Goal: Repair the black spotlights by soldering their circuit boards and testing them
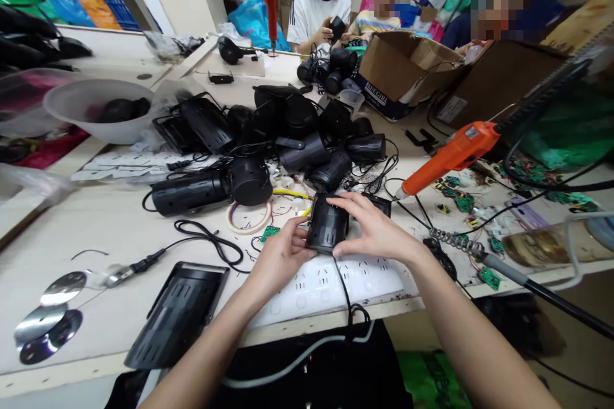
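Observation:
A short black slotted housing (328,225) stands above the white power strip (330,278), with a black cord hanging from its lower end. My left hand (283,254) is closed on its left side, fingers curled against it. From the right, my right hand (371,227) grips it, thumb low and fingers over the top. Behind it, yellow tweezers (291,193) lie near a roll of tape (248,217) and a small green circuit board (270,232).
Black lamp housings (192,193) are piled behind the hands. An orange electric screwdriver (451,156) hangs at the right above scattered circuit boards. Metal discs (41,324) and another housing (177,313) lie left. Several people sit beyond the cardboard box (407,70).

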{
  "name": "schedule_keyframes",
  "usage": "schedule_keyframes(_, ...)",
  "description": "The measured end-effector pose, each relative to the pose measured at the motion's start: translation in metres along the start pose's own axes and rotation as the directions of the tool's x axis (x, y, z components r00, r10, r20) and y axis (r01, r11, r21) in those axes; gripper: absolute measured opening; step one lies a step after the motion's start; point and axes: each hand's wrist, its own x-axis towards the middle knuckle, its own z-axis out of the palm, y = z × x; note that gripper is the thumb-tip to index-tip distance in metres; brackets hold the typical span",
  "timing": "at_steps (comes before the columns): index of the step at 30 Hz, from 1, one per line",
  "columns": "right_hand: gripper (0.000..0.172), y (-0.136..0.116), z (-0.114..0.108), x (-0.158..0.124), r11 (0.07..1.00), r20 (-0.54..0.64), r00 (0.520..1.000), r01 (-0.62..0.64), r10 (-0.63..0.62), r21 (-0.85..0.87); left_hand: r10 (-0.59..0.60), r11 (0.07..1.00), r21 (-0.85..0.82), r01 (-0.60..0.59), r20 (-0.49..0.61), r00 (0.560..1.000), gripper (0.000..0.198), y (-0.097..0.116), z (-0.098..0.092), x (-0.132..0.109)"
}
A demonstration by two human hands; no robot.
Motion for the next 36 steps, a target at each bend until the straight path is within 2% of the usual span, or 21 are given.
schedule_keyframes(8, 0.091, -0.002, 0.005, -0.001, 1.0, -0.044, 0.999, -0.007, 0.007, 0.006, 0.015, 1.0, -0.005, -0.015, -0.015, 1.0, 0.062, 0.0, 0.0, 0.0)
schedule_keyframes(12, 0.09, -0.003, 0.006, -0.002, 1.0, -0.041, 0.999, -0.007, 0.008, 0.016, 0.022, 1.0, 0.004, -0.022, 0.003, 1.0, 0.073, 0.005, 0.003, -0.002)
schedule_keyframes(17, 0.088, -0.003, 0.005, -0.001, 1.0, -0.024, 1.0, -0.01, 0.01, 0.012, 0.019, 0.985, 0.174, -0.013, -0.029, 0.999, 0.085, 0.016, 0.011, -0.003)
schedule_keyframes(21, 0.089, -0.003, 0.005, 0.0, 1.0, -0.017, 1.0, -0.024, 0.024, 0.014, 0.078, 0.945, 0.324, -0.049, -0.079, 0.994, 0.091, 0.021, 0.017, -0.002)
schedule_keyframes(26, 0.088, -0.001, 0.007, -0.001, 0.999, -0.02, 1.0, -0.02, 0.021, 0.032, 0.118, 0.919, 0.388, -0.07, -0.103, 0.988, 0.093, 0.02, 0.022, -0.001)
schedule_keyframes(30, 0.088, 0.0, 0.009, -0.002, 0.999, -0.009, 1.0, -0.01, 0.011, 0.04, 0.077, 0.943, 0.33, -0.046, -0.081, 0.994, 0.096, 0.019, 0.02, -0.002)
schedule_keyframes(36, 0.09, -0.001, 0.008, -0.001, 0.998, 0.038, 0.999, -0.041, 0.039, 0.041, -0.08, 0.997, 0.018, 0.08, 0.038, 0.996, 0.111, 0.026, 0.005, -0.001)
